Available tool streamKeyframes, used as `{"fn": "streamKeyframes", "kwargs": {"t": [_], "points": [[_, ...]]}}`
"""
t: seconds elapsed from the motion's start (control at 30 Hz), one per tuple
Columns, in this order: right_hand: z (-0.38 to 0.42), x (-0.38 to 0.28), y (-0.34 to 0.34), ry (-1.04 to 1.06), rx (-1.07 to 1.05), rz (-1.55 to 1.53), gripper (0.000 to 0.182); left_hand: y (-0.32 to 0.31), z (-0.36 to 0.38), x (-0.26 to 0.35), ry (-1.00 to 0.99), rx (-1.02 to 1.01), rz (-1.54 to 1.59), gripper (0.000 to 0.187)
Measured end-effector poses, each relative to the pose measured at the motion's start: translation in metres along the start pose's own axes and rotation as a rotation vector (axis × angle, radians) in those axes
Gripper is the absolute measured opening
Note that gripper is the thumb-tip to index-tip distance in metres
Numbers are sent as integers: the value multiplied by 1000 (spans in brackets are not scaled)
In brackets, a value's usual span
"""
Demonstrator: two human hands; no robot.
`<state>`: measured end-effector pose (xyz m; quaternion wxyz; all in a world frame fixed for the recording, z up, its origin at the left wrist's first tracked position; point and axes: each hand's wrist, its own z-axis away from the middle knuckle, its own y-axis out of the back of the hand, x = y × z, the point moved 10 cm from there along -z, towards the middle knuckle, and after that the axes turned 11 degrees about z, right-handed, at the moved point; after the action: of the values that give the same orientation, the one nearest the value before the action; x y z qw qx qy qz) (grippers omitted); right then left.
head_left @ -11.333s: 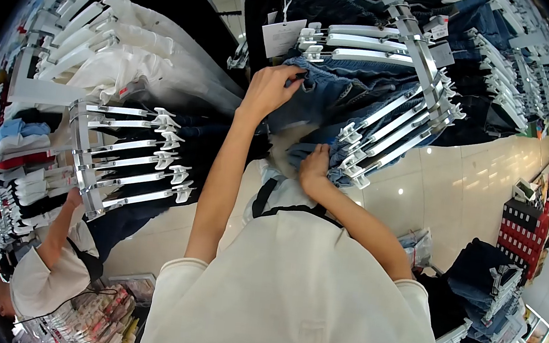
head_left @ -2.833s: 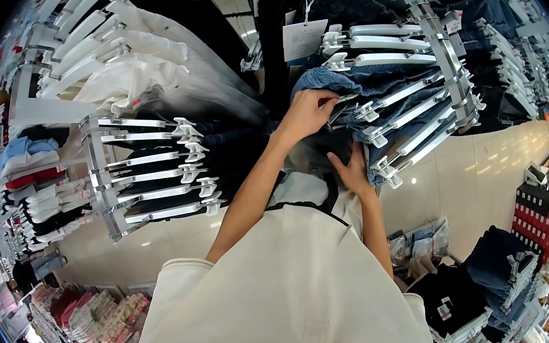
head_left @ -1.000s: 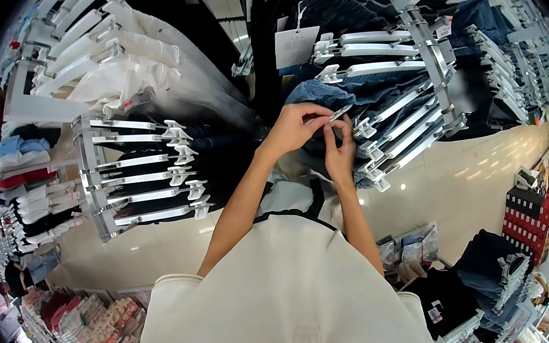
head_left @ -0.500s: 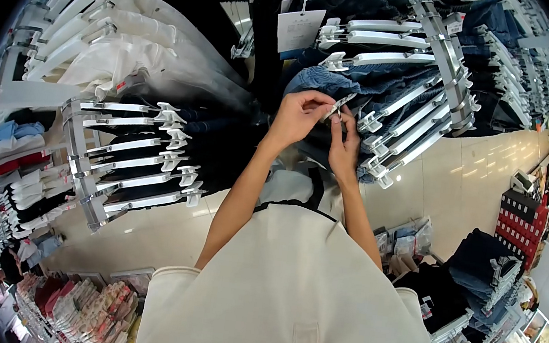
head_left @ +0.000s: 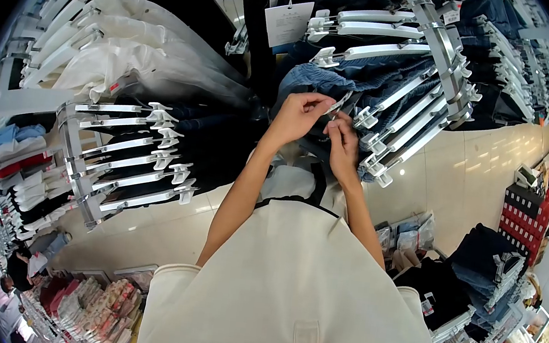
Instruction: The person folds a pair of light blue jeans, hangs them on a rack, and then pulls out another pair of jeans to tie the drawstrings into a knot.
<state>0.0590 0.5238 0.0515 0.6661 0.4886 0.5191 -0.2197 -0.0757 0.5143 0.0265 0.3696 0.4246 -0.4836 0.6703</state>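
Observation:
My left hand (head_left: 296,116) is closed in a pinch on the near end of a narrow pale strip (head_left: 341,102), which looks like a small tag. My right hand (head_left: 343,147) is just beside it, thumb and fingers pressed together against dark cloth below the strip. What that hand grips is too small and hidden to name. Blue denim garments (head_left: 319,78) hang directly beyond both hands. White clip hangers (head_left: 390,107) hold denim on the metal rack arm (head_left: 445,55) to the right. A white hang tag (head_left: 287,24) dangles above on a loop.
On the left, white garments (head_left: 132,54) and black trousers (head_left: 202,153) hang on clip hangers. Dark folded clothes (head_left: 434,288) and packaged items (head_left: 409,234) lie at lower right. Red and black boxes (head_left: 522,223) are stacked at far right. A person (head_left: 20,268) is at lower left.
The view has shifted slightly, so the racks and hang tag sit a little further left. Both hands keep nearly the same pose, and the strip has turned slightly.

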Motion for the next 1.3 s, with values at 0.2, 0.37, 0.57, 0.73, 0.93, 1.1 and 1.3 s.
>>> {"fn": "streamKeyframes", "kwargs": {"t": [0.2, 0.37, 0.57, 0.73, 0.93, 1.1, 1.3], "points": [[-1, 5, -2, -17, -36, -52, 19, -10, 0, 11, -16, 26, -116, 23], [0, 0, 2, 42, 31, 16, 20, -3, 3, 14, -89, 77, -93, 21], [-1, -2, 1, 71, -1, -10, 23, 7, 24, 37, -173, 159, -347, 19], [1, 12, -5, -39, -33, 0, 20, 1, 28, 50, -230, 231, -229, 19], [3, -6, -4, 107, -2, 82, 21, -19, 24, 49, -221, 158, -334, 21], [3, -13, -8, 140, -41, 100, 20, -8, 14, 43, -210, 99, -282, 20], [5, -4, -10, 135, -31, 161, 36, 18, 3, 65, -247, 288, -404, 27]]}}
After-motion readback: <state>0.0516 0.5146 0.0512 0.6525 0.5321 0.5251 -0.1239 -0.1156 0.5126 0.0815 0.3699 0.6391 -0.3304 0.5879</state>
